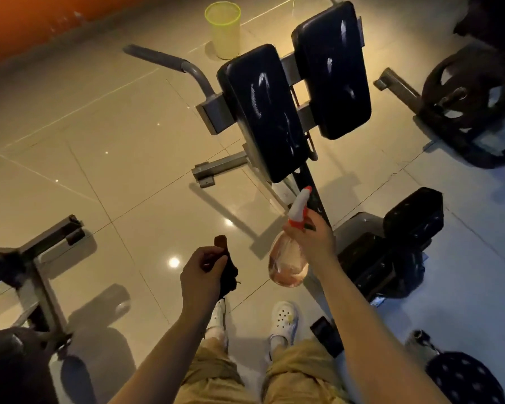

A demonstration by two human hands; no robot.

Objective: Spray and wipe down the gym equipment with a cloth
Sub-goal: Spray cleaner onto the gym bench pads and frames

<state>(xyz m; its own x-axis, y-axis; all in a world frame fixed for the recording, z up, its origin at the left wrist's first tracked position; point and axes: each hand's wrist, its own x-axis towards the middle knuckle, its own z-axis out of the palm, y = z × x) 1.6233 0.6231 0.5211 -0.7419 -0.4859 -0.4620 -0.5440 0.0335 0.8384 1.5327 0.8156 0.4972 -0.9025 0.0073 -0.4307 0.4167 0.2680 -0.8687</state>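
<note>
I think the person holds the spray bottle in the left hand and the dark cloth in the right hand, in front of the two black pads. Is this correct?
Not quite: the hands are swapped. In the head view the right hand grips the spray bottle, and the left hand holds the dark cloth. The two black pads are indeed in front.

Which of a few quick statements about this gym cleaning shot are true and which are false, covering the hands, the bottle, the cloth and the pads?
1. The right hand holds the spray bottle. True.
2. The left hand is empty. False: it grips a dark cloth.
3. Both black pads show white streaks. True.
4. The cloth is pressed against a pad. False: it is held apart from the pads, above the floor.
5. The yellow-green bin lies tipped on its side. False: it stands upright beyond the pads.
</note>
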